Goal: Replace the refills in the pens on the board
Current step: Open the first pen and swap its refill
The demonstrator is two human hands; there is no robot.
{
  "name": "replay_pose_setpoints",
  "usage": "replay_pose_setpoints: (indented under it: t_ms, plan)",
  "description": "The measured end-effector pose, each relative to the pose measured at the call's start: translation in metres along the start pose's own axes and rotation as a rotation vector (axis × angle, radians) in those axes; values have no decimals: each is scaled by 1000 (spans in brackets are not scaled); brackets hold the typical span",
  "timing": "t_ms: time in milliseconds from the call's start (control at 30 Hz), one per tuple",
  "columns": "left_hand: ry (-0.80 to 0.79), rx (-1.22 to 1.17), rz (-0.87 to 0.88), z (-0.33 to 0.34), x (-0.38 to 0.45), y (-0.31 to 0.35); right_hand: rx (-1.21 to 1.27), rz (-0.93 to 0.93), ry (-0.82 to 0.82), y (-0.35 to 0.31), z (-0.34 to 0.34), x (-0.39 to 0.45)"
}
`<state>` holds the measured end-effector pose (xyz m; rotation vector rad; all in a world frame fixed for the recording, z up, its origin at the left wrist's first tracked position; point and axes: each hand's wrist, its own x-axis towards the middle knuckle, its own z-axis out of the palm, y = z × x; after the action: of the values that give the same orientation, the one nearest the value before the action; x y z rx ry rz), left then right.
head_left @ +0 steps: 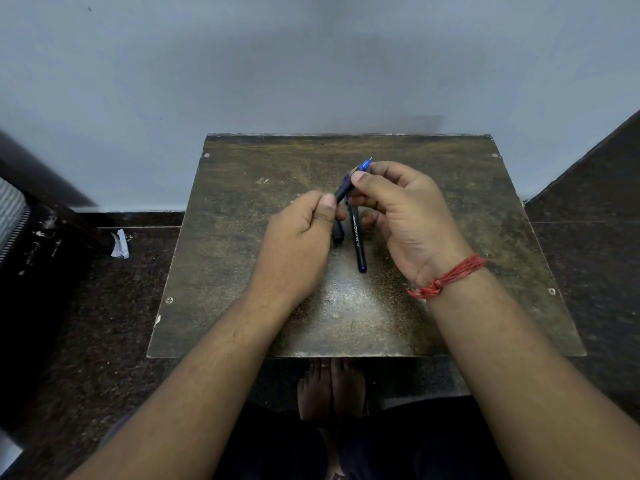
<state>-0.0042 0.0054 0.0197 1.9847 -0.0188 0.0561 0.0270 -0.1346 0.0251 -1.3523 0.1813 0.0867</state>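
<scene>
A worn brown board lies in front of me. Above its middle both hands hold one dark pen, tilted up to the right. My left hand grips its barrel between thumb and fingers. My right hand pinches the blue tip section, whose metal point sticks out beyond the fingers. A second dark pen with white lettering lies on the board beneath the hands, pointing toward me. A short black piece, perhaps a cap, shows just under my left fingers.
A pale wall rises right behind the board. Dark speckled floor surrounds it, with a scrap of white paper at the left. My bare feet show below the board's near edge. A red thread band circles my right wrist.
</scene>
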Motion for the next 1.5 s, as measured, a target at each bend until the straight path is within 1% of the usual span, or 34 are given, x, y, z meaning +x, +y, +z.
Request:
replay_pose_setpoints:
  t_ms: [100,200,400,500,700,767,833,933,1000,1100,1367,1500]
  plan:
    - [3,0,-7,-1,-1,1,71,25,-40,-4,0,-3]
    - [-3,-9,-15,-1,-1,1,86,40,-67,-6,-1,-3]
    - [-22,10,2,1,-1,1,-25,1,18,2,1,1]
    - [-30,7,7,1,-2,2,-22,0,12,2,0,0]
    - [-10,5,9,0,-1,1,149,46,-84,-7,-2,-2]
    - [-12,-3,6,0,-1,2,183,50,-87,-8,-3,-2]
    - [-16,-16,-2,0,-1,2,168,46,-52,-7,-2,-2]
    - [-14,-16,-6,0,-1,2,72,31,22,-4,1,-1]
    - [-12,-5,-4,0,-1,1,9,10,41,0,1,0]
    - [-18,5,-1,0,-1,2,-31,-8,27,2,0,1]
    - [-12,-32,-6,0,-2,3,55,14,-48,-3,0,-1]
    - [-14,-26,0,0,-2,3,54,17,-19,-3,-1,0]
